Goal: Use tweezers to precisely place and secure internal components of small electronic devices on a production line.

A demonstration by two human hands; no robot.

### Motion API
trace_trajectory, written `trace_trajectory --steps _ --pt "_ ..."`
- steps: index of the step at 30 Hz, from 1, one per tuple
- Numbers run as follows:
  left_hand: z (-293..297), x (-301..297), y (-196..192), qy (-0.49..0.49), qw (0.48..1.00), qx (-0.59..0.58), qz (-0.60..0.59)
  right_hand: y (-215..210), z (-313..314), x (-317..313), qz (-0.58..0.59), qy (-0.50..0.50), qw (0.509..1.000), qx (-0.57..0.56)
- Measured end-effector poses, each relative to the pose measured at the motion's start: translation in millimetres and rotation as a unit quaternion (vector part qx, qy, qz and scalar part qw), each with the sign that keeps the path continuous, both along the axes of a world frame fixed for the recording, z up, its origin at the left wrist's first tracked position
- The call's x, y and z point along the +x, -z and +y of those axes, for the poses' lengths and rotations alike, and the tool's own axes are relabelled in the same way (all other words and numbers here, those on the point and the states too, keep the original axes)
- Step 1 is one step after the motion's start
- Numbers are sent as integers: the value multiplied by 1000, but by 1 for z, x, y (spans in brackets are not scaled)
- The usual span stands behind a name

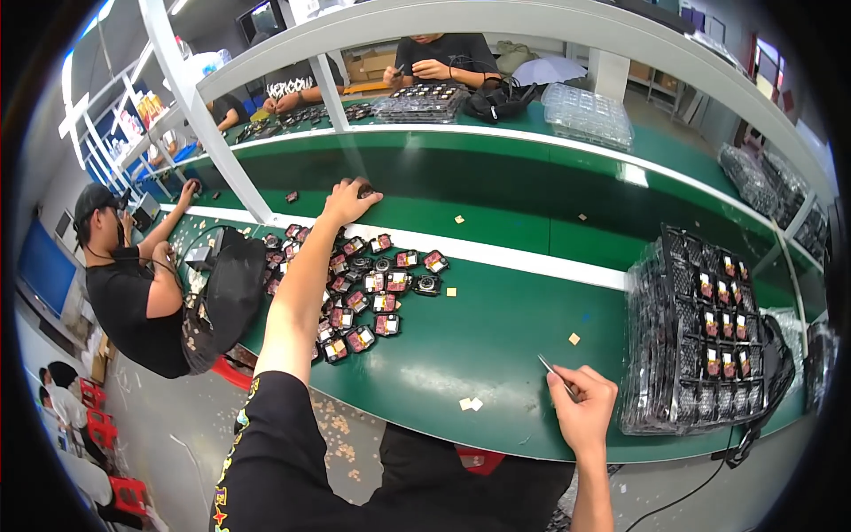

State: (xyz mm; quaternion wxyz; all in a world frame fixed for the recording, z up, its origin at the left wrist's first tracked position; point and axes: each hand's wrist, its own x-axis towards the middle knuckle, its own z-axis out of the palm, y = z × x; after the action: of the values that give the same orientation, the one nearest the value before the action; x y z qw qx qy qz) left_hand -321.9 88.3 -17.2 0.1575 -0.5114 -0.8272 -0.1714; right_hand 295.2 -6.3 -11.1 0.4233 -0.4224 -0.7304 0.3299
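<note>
My left hand [348, 204] reaches out over the green belt beyond the white rail. Its fingers are closed round a small black part [365, 190], mostly hidden by the hand. Below that forearm lies a heap of small black square parts [384, 302], many with red and white labels and a few showing a round face. My right hand [585, 403] is above the near table edge, pinching metal tweezers [562, 376] whose tips point up and left. To its right stands a stack of clear and black plastic trays [674, 346], the top one holding several labelled parts in its pockets.
Small tan square pieces [471, 404] are scattered on the green table [496, 332]. A white rail [523, 263] divides it from the belt [514, 222]. White frame posts [208, 115] rise ahead. A co-worker [133, 284] sits at left beside a black bag [232, 293]; others work across.
</note>
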Motion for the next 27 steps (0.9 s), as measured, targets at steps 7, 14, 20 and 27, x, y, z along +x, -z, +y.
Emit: trace_trajectory --steps 7,14,20,27 --pt "3 4 -23 24 985 -60 -163 0 -1 0 8 12 1000 -13" --pt "-24 34 -37 146 971 -70 -175 -2 -2 2 2 5 1000 -7" --pt "-74 129 -78 295 932 -38 -210 -6 -2 -1 -4 3 1000 -3" --pt "-101 297 -58 535 811 -119 -204 -3 -2 4 23 45 998 -47"
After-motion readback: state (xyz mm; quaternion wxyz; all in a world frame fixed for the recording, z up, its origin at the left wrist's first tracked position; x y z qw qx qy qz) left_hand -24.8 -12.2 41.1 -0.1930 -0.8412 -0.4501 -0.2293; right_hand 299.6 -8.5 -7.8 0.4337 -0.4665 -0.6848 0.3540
